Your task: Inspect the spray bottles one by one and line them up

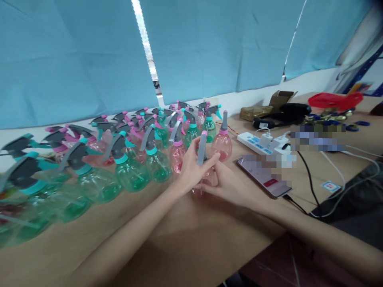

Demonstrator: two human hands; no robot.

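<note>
Both my hands are closed round one pink spray bottle [212,177] with a grey spray head, standing upright near the row of bottles. My left hand [191,165] wraps its upper part from the left, near the spray head. Lower down, my right hand [229,181] grips the body from the right. Fingers hide much of the bottle. Just behind stands another pink spray bottle [222,145]. Left of my left hand are a pink spray bottle [177,153] and a green spray bottle [158,167] with a turquoise collar.
Several more green and pink spray bottles [101,185] fill the table's left side. To the right lie a phone [263,177], a white power strip [254,141] with plugs and cables, a black case [281,115], cardboard boxes [283,97] and a red tray [335,100]. A blue curtain [209,48] hangs behind.
</note>
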